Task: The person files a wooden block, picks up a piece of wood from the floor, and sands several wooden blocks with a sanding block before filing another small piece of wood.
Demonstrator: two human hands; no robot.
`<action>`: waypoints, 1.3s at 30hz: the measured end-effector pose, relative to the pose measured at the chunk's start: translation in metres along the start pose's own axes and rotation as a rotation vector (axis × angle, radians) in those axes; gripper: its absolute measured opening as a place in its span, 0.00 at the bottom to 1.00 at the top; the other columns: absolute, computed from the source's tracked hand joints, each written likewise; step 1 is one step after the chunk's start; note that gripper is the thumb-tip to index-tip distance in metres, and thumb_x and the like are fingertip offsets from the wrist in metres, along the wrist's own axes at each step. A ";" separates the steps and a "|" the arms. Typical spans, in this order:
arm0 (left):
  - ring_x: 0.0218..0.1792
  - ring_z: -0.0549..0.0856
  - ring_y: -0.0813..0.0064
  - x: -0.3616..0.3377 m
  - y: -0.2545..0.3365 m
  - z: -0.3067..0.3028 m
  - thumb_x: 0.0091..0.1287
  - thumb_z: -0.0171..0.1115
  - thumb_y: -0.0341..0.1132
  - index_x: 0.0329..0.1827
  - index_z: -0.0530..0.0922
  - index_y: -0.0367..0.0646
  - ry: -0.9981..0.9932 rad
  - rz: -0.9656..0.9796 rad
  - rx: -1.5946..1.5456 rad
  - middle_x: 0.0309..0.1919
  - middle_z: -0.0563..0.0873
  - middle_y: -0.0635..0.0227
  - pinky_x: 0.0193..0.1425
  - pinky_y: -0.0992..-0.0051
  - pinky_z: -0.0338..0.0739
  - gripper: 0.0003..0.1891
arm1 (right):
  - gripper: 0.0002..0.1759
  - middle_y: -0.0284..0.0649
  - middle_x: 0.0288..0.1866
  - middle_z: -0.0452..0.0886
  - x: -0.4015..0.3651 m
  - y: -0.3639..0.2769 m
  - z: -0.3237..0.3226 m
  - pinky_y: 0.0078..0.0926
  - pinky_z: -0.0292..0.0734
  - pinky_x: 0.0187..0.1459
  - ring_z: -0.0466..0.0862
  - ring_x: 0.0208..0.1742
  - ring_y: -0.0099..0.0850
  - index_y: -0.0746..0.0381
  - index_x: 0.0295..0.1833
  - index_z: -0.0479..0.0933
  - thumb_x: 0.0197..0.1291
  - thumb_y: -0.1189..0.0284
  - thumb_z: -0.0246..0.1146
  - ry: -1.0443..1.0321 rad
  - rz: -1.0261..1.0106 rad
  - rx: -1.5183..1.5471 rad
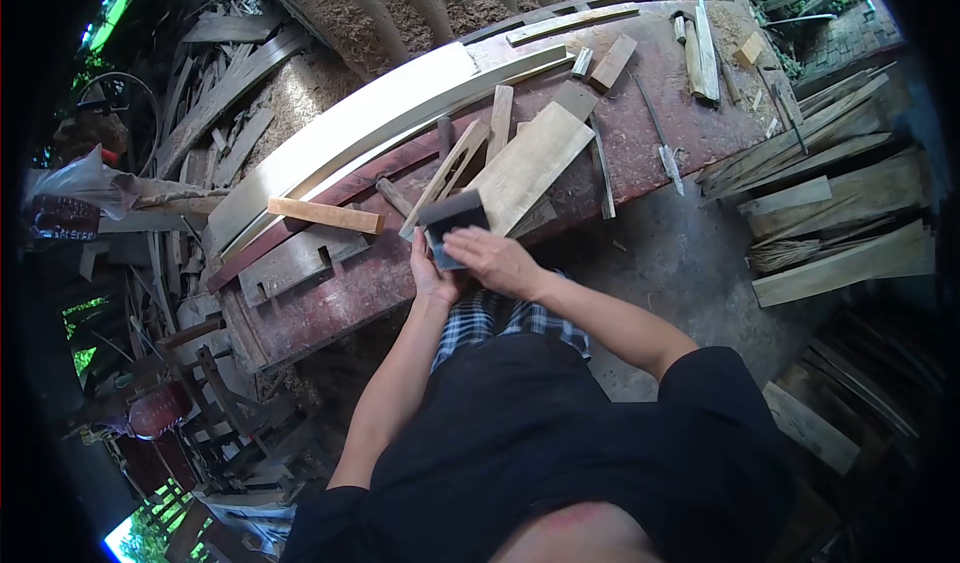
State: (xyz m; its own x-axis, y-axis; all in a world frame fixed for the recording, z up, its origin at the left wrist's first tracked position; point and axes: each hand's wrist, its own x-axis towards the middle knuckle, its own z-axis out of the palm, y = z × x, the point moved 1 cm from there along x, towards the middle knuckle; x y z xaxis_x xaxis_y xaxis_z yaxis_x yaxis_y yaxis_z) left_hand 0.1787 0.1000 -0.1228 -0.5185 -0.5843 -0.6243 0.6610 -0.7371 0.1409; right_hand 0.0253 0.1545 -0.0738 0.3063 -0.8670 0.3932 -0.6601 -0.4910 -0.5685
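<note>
Near the middle of the frame, the left hand (434, 275) holds a dark block (452, 215) from its left side, while the right hand (497, 263) lies over its lower right part, fingers extended. The block is just beside the near edge of a red worktop (625, 138). A pale board (535, 163) slants up and right from it. Left of the block, an orange-brown stick (325, 215) lies across other wood. A long, curved, pale plank (345, 121) sweeps along the far side. In the upper right, a thin rod (653, 113) lies on the worktop; more boards (845, 198) are stacked right of it.
</note>
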 end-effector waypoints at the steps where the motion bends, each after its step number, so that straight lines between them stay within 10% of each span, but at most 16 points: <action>1: 0.64 0.79 0.58 -0.001 -0.003 0.009 0.75 0.45 0.61 0.70 0.70 0.45 0.019 0.052 0.040 0.65 0.79 0.58 0.71 0.52 0.72 0.32 | 0.24 0.49 0.61 0.79 0.001 0.023 -0.016 0.39 0.73 0.67 0.77 0.65 0.46 0.66 0.59 0.76 0.54 0.82 0.58 0.054 0.103 -0.044; 6: 0.66 0.77 0.56 -0.001 -0.003 0.022 0.73 0.51 0.61 0.69 0.70 0.42 0.162 0.176 0.153 0.65 0.78 0.57 0.73 0.52 0.69 0.34 | 0.21 0.52 0.64 0.78 -0.009 0.181 -0.092 0.39 0.69 0.70 0.74 0.68 0.48 0.68 0.60 0.76 0.61 0.80 0.55 0.414 0.692 -0.378; 14: 0.59 0.82 0.60 0.017 -0.002 0.006 0.73 0.59 0.51 0.66 0.74 0.42 0.157 0.203 0.196 0.58 0.83 0.60 0.66 0.58 0.76 0.26 | 0.21 0.45 0.59 0.81 -0.034 -0.009 -0.015 0.39 0.73 0.68 0.79 0.64 0.41 0.64 0.58 0.78 0.57 0.74 0.62 -0.020 -0.015 -0.104; 22: 0.67 0.76 0.56 0.043 -0.016 0.034 0.74 0.56 0.53 0.70 0.69 0.41 0.201 0.225 0.163 0.67 0.77 0.57 0.73 0.53 0.69 0.30 | 0.19 0.55 0.54 0.83 -0.024 0.121 -0.096 0.42 0.78 0.59 0.83 0.56 0.50 0.69 0.57 0.78 0.71 0.65 0.59 0.376 0.664 -0.178; 34: 0.57 0.83 0.66 0.032 -0.014 0.021 0.75 0.55 0.52 0.65 0.73 0.44 0.109 0.098 0.317 0.58 0.82 0.64 0.61 0.60 0.79 0.24 | 0.20 0.51 0.59 0.80 -0.017 0.023 -0.029 0.40 0.72 0.68 0.80 0.63 0.43 0.68 0.58 0.76 0.59 0.77 0.55 -0.029 -0.041 -0.123; 39: 0.63 0.77 0.62 0.020 -0.022 0.029 0.73 0.60 0.53 0.69 0.68 0.47 0.321 0.165 0.441 0.64 0.77 0.64 0.65 0.52 0.74 0.28 | 0.19 0.53 0.62 0.78 -0.001 0.185 -0.088 0.42 0.71 0.68 0.77 0.64 0.50 0.68 0.60 0.75 0.63 0.77 0.54 0.241 0.438 -0.393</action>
State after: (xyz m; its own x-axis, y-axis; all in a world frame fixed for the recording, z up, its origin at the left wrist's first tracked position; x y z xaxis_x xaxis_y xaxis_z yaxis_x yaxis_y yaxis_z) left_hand 0.1386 0.0948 -0.1163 -0.1913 -0.6221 -0.7592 0.3946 -0.7569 0.5209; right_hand -0.1578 0.0723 -0.1159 -0.1821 -0.9143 0.3618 -0.9057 0.0127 -0.4238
